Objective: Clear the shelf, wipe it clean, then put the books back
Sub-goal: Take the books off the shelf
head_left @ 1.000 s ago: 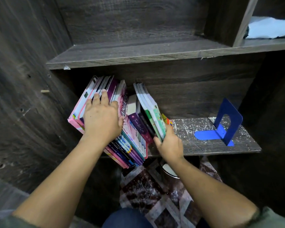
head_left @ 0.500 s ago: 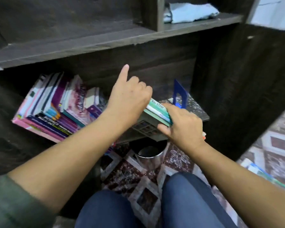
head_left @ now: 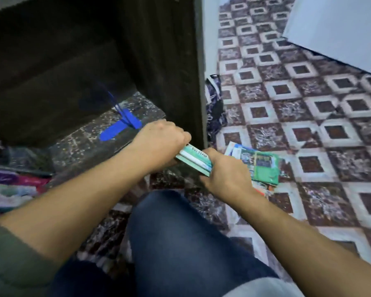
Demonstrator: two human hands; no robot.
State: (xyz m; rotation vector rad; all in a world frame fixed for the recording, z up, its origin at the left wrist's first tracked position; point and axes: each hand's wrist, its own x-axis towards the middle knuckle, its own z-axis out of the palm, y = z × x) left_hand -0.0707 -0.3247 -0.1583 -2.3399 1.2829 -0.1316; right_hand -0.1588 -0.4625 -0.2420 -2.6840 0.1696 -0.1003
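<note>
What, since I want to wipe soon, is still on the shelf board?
A blue bookend stands on the speckled shelf board, and blurred books lie at its left end. The left hand, gripping teal books, covers part of its front edge.

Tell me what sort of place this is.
Probably a room in a home: a dark wooden bookshelf, a blue bookend on its shelf, and a patterned tile floor with books piled on it.

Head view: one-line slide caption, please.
Left hand and right hand grip green books beside the dusty shelf, near a floor pile.
</note>
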